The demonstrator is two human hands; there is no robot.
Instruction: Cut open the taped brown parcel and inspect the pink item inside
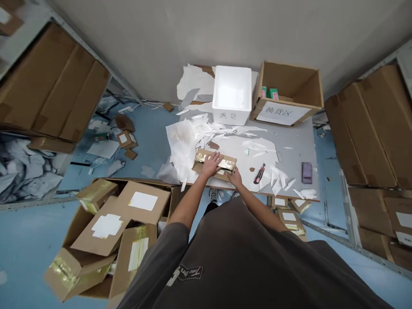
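Observation:
A small cardboard box point(230, 165) with shiny yellowish tape along its top lies near the front edge of the worktable. My left hand point(211, 165) lies across the top, gripping the box by its taped flap, fingertips pointing away from me. At the box's right end, my right hand point(235, 177) has its fingers closed round the near corner; part of those fingers is hidden. To the right of the box, a red and black box cutter point(259, 173) rests on the table, touched by neither hand.
Torn white paper point(206, 131) litters the table point(294, 143). Behind stand a white foam box point(231, 116) and an open carton point(289, 81) with a paper sign. A phone point(307, 173) lies at right. A big carton of boxes point(143, 201) stands lower left; shelves flank both sides.

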